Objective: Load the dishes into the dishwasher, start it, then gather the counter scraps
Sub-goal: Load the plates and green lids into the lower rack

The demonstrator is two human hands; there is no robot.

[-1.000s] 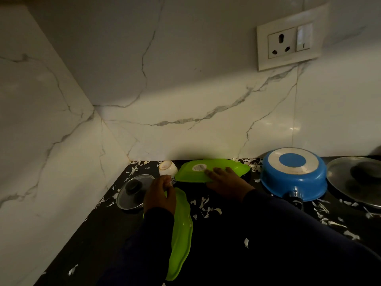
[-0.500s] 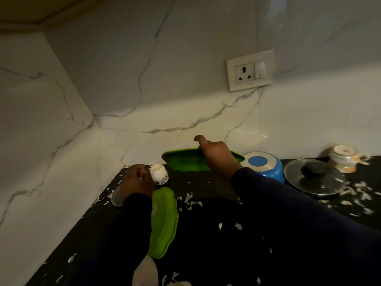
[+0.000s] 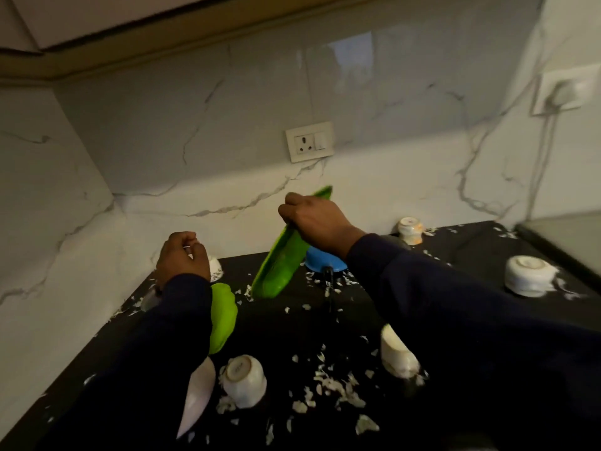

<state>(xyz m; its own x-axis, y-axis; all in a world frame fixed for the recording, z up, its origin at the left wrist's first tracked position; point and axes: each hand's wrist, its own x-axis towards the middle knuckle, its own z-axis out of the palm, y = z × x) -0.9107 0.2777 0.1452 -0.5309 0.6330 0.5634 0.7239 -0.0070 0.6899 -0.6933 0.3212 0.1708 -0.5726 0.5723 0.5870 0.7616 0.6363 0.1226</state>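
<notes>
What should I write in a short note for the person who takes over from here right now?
Right hand grips a green plate, lifted and tilted above the black counter. Left hand pinches a small white cup. Second green plate, blue pan and several overturned cups lie on the counter among the scraps. Dishwasher is not in view. Left: loading, starting, gathering scraps.

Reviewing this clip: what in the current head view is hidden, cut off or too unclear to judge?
- Left hand: fingers curl around something small; which item is unclear.
- Second green plate: mostly hidden by the left sleeve.
- Blue pan: largely behind the right hand and the lifted green plate.
- Far-right socket: motion-blurred.
- Dishwasher: not in view.
</notes>
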